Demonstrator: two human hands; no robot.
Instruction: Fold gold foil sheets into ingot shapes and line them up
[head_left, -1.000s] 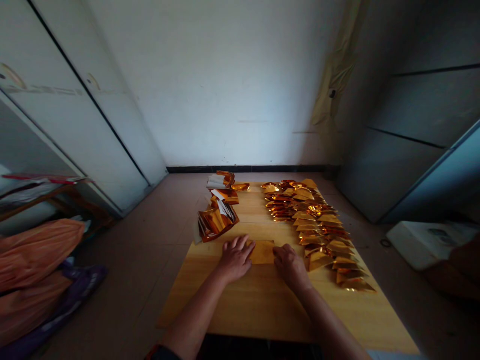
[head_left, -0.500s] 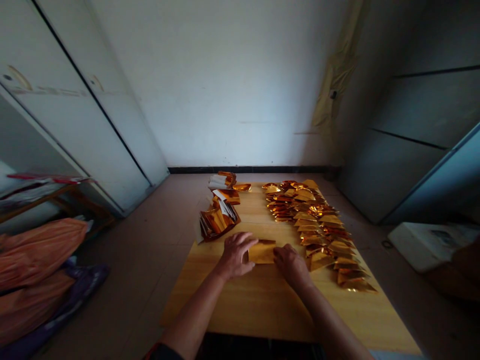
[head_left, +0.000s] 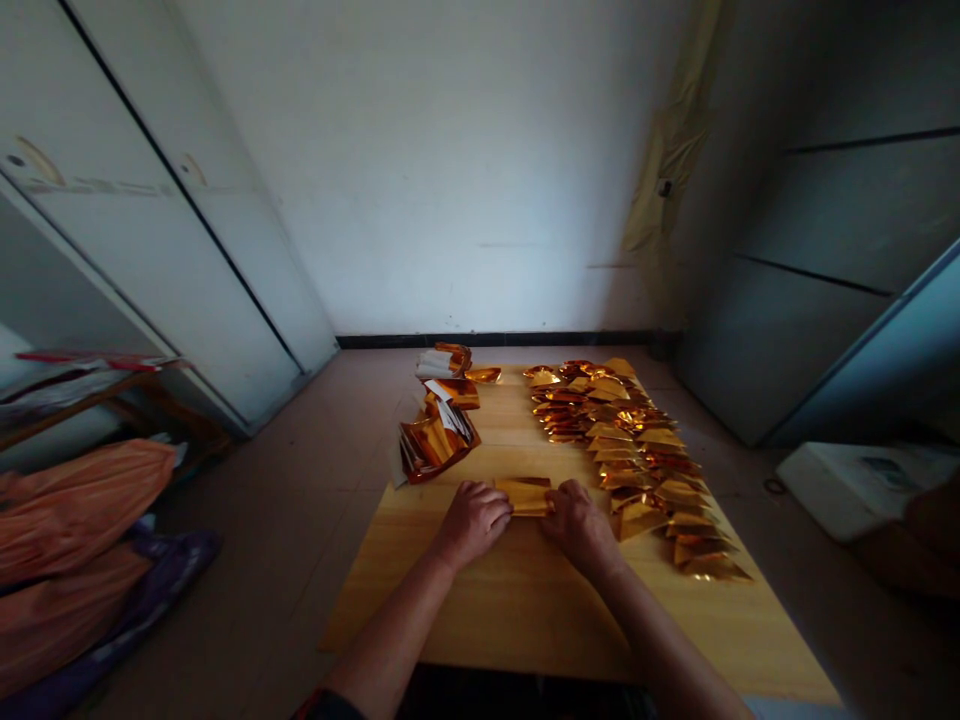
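Note:
Between my hands, a sheet of gold foil paper (head_left: 525, 496) lies on the wooden table (head_left: 525, 600), its far edge darker and seemingly raised. My left hand (head_left: 474, 518) is closed on the sheet's left end, fingers curled. At the right end my right hand (head_left: 576, 518) pinches the paper with bent fingers. To the right stand rows of folded gold paper pieces (head_left: 645, 460). Toward the back left is a pile of loose gold sheets (head_left: 435, 440) with white undersides.
A smaller bundle of gold and white sheets (head_left: 444, 360) sits at the table's far left corner. Beyond is a white wall (head_left: 465, 200). Cabinets (head_left: 187, 230) stand left, and orange cloth (head_left: 82, 510) hangs low there. A white box (head_left: 847, 490) is at right.
My left hand has gone from spread fingers to a closed grip on the paper's left end. The gold sheet now looks narrower from front to back. My right hand stays at its end.

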